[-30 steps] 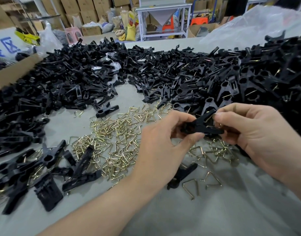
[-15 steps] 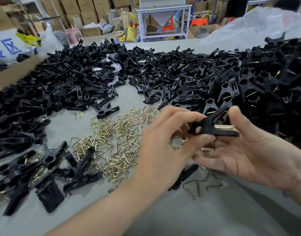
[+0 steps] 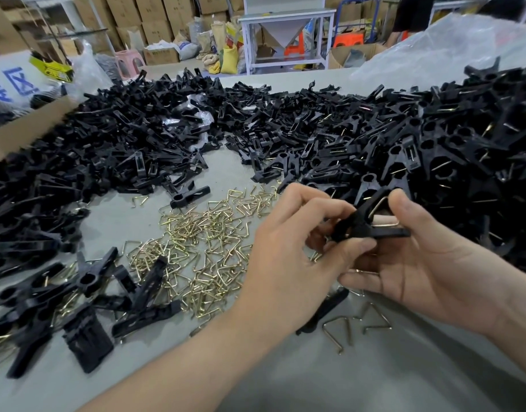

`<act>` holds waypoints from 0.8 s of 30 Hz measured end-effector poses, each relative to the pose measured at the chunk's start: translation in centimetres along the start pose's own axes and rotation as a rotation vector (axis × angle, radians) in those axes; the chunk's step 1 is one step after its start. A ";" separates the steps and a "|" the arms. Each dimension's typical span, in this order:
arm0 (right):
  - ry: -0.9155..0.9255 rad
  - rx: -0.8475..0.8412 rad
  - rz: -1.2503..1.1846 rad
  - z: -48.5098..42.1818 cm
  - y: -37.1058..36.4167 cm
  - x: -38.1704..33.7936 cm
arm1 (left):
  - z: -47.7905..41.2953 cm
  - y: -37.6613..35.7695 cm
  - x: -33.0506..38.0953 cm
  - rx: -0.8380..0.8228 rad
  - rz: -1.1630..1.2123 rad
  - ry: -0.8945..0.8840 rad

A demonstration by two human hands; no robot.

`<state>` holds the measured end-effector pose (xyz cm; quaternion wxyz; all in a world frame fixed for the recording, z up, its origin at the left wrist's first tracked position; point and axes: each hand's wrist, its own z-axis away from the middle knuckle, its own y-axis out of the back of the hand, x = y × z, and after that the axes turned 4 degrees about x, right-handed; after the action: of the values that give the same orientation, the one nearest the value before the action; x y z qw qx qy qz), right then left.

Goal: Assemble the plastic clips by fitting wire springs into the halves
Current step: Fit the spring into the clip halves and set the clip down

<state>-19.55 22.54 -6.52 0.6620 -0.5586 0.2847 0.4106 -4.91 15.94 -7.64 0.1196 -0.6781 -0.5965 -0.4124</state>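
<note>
Above the grey table [image 3: 285, 379], the left hand [image 3: 288, 263] and right hand [image 3: 428, 263] pinch a clip [image 3: 366, 226] whose wire spring [image 3: 380, 209] may pop loose if either grip slackens.

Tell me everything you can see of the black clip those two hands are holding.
The black clip looks like matte moulded plastic: two halves joined at the left, spreading rightward in a V. A shiny triangular wire spring sits in the gap. It is held above the grey table. The left hand pinches its joined end; the right hand holds the spread end, thumb on top, fingers beneath.
</note>
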 end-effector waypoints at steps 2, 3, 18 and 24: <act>-0.005 0.028 -0.023 -0.1 -0.2 0.2 | 0.0 -0.1 0.0 0.001 -0.025 -0.008; -0.004 0.048 -0.031 -0.1 -0.2 0.3 | 0.0 -0.1 0.0 0.003 -0.038 -0.010; 0.018 0.052 -0.131 0.3 -1.0 0.4 | 0.1 0.0 0.0 -0.037 -0.077 -0.079; 0.049 0.015 -0.055 0.4 -0.8 0.4 | 0.2 -0.1 0.1 -0.030 -0.056 -0.084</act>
<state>-18.70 23.03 -6.33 0.6701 -0.5712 0.2885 0.3762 -4.91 16.18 -7.77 0.0724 -0.6797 -0.6134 -0.3957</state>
